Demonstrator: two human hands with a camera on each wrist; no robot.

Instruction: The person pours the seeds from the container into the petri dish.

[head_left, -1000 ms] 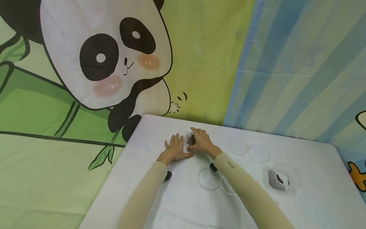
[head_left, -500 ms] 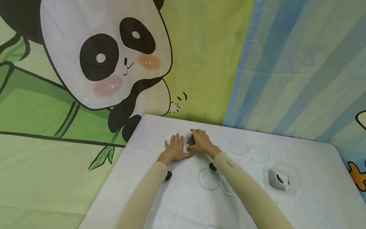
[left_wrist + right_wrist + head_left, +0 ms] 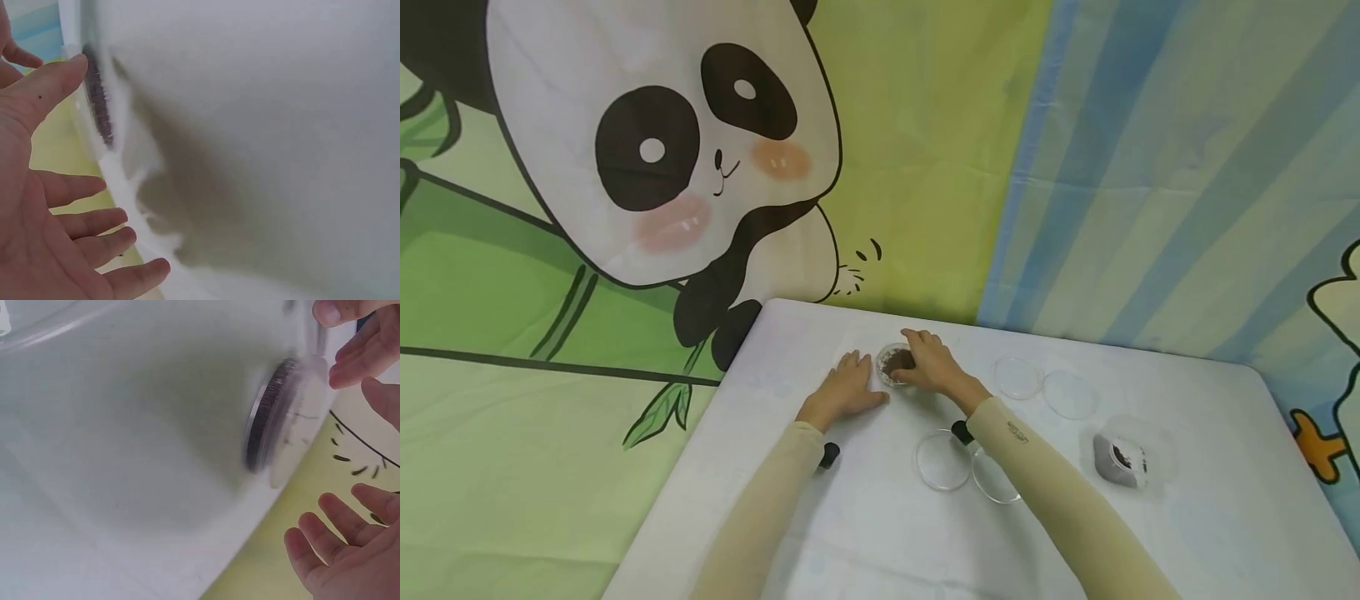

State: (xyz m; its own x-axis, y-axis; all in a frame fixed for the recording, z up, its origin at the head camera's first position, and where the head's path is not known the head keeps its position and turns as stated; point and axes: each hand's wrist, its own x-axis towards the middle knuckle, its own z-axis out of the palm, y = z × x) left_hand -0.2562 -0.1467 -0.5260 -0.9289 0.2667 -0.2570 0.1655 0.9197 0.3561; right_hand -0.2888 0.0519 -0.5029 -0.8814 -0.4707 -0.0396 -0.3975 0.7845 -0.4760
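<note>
A round clear petri dish (image 3: 893, 364) with dark, soil-like grains inside stands on the white table near its back edge. In the right wrist view the dish (image 3: 272, 419) shows edge-on as a dark band within clear walls. Just left of it, my left hand (image 3: 848, 388) has its fingers spread low over the table, thumb pointing right. My right hand (image 3: 931, 364) is on the dish's right side, fingers and thumb apart; its thumb overlaps the rim in the head view. Both wrist views show loosely extended fingers, with nothing gripped.
Two clear round dishes (image 3: 943, 460) lie in front of my right forearm, one partly under the sleeve. Two more thin clear discs (image 3: 1018, 378) lie at back right. At the right stands a clear box (image 3: 1120, 460) with dark grains. A printed panda backdrop (image 3: 760, 167) hangs behind the table (image 3: 880, 517).
My right hand has loosened from the petri dish and its fingers have spread. My left hand has drawn slightly away leftward. The head view has shifted a little.
</note>
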